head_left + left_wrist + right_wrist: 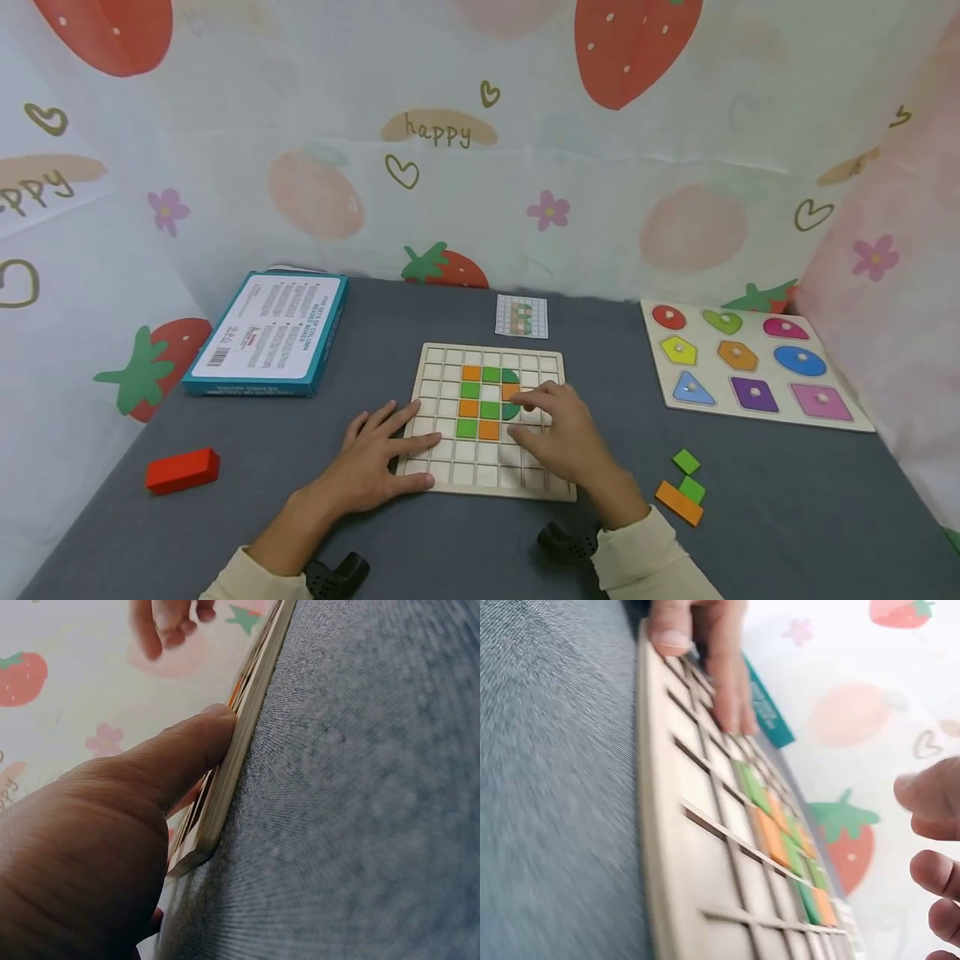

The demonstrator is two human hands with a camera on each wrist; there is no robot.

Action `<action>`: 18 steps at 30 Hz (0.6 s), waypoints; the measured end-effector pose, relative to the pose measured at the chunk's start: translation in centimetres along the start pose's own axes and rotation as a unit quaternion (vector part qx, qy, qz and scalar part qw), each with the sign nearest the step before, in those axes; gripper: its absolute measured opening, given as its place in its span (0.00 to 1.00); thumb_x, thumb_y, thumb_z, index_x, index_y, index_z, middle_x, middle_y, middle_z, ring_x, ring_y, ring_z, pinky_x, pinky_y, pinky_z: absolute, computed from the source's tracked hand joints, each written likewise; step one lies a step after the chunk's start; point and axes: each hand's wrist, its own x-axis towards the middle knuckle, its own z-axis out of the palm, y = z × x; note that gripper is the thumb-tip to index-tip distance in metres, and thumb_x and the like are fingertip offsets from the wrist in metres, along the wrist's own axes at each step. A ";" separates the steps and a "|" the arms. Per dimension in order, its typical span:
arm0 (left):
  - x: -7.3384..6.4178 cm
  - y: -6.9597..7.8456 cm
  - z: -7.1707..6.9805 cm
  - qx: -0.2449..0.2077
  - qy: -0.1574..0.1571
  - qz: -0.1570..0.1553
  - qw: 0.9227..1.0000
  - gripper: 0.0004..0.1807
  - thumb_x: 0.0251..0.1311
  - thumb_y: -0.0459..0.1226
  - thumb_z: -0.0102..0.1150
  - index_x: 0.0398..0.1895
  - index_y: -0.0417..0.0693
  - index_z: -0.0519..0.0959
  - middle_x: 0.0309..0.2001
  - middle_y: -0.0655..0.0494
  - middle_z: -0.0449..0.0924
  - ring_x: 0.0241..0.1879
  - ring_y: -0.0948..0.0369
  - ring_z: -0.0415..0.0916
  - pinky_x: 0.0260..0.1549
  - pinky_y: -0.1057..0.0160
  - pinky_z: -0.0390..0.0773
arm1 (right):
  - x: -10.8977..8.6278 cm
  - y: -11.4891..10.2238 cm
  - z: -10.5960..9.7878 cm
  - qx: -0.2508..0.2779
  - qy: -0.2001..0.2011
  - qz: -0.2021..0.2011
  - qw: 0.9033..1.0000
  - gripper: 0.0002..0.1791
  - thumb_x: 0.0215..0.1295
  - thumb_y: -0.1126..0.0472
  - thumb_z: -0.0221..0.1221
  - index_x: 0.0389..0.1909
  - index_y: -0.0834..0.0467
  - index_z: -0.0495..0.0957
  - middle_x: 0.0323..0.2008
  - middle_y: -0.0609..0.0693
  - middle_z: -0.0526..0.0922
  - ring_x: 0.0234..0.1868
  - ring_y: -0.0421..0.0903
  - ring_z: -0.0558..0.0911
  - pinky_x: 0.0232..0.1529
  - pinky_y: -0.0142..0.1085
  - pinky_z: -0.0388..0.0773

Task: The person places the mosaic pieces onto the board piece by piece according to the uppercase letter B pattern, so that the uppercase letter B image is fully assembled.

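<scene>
A wooden grid board (480, 475) lies on the table, its square cells partly filled with orange, light green and dark green tiles. My left hand (367, 467) rests along the board's left side with fingers spread; its thumb (187, 750) touches the rim. Over the right part of the board is my right hand (562, 433), thumb and index finger apart, close to a dark green rounded tile (510, 412). In the right wrist view nothing shows between its fingers (934, 795). An orange tile (488, 430) sits at the bottom of the filled cells.
Behind the board lies a small pattern card (521, 317). A teal-edged box (266, 333) is at the back left, a red block (182, 471) at the left. On the right are a shape puzzle (757, 367), a green tile (686, 461) and an orange block (679, 503).
</scene>
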 end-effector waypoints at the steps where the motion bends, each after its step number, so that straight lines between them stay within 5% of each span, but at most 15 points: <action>1: 0.0 0.0 0.0 -0.002 0.000 0.000 1.000 0.34 0.56 0.63 0.59 0.65 0.62 0.75 0.73 0.49 0.53 0.71 0.41 0.43 0.61 0.33 0.39 | -0.2 0.0 -0.5 -0.002 0.006 -0.004 1.000 0.17 0.54 0.64 0.70 0.46 0.61 0.84 0.38 0.53 0.79 0.40 0.54 0.73 0.37 0.45 0.70; 18: 0.0 0.1 0.0 0.003 -0.001 -0.004 1.000 0.34 0.56 0.63 0.59 0.64 0.62 0.75 0.73 0.49 0.54 0.71 0.41 0.43 0.61 0.33 0.39 | -3.5 2.0 -6.2 -0.045 0.060 -0.037 0.996 0.21 0.52 0.68 0.71 0.49 0.58 0.83 0.39 0.45 0.77 0.40 0.47 0.70 0.37 0.46 0.70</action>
